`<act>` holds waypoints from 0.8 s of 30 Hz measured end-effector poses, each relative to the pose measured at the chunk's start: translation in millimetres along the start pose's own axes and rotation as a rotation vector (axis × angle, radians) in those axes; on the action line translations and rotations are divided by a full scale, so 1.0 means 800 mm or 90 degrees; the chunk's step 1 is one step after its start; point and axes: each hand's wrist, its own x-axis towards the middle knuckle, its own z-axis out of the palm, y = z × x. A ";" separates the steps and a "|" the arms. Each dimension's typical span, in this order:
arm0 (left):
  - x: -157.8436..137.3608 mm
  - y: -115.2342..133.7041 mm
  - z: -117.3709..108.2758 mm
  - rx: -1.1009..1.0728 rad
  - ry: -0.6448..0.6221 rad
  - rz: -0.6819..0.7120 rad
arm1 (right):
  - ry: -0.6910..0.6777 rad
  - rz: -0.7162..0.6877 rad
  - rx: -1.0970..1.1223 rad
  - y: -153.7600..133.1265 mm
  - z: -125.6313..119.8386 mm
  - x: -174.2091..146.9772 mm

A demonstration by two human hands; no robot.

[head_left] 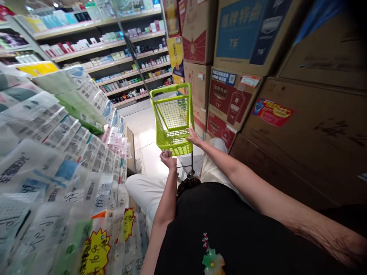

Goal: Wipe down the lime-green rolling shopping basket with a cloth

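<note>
A lime-green plastic shopping cart (173,100) with a mesh basket stands on the floor in front of me. My right hand (194,136) is at the basket's right side, its fingers curled over the rim. Just below the near left corner of the basket is my left hand (169,160), closed around a small crumpled pinkish-brown thing (165,153) whose kind I cannot make out. Whether the left hand also touches the cart, I cannot tell.
Stacked cardboard cartons (223,95) rise close on my right. Plastic-wrapped packs (83,145) with yellow price signs (96,254) are piled on my left. Ahead stand shelves (114,63) full of small boxed goods. Pale floor tiles (146,152) run between them.
</note>
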 end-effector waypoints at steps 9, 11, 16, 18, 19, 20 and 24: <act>0.006 0.036 0.007 -0.037 0.167 0.071 | -0.001 -0.018 -0.209 -0.031 -0.025 -0.015; 0.004 0.037 0.005 -0.034 0.164 0.064 | 0.015 -0.019 -0.241 -0.039 -0.020 -0.016; -0.010 0.033 -0.010 0.051 0.132 0.024 | 0.058 -0.036 -0.285 -0.053 0.011 -0.035; -0.019 0.030 -0.016 0.043 0.109 -0.020 | 0.069 -0.040 -0.285 -0.050 0.020 -0.046; -0.022 0.029 -0.018 0.030 0.096 -0.066 | 0.075 -0.038 -0.284 -0.047 0.023 -0.050; -0.023 0.028 -0.019 0.032 0.100 -0.086 | 0.086 -0.041 -0.299 -0.044 0.025 -0.054; -0.013 0.034 -0.019 -0.027 0.110 -0.050 | 0.098 -0.056 -0.317 -0.030 0.028 -0.059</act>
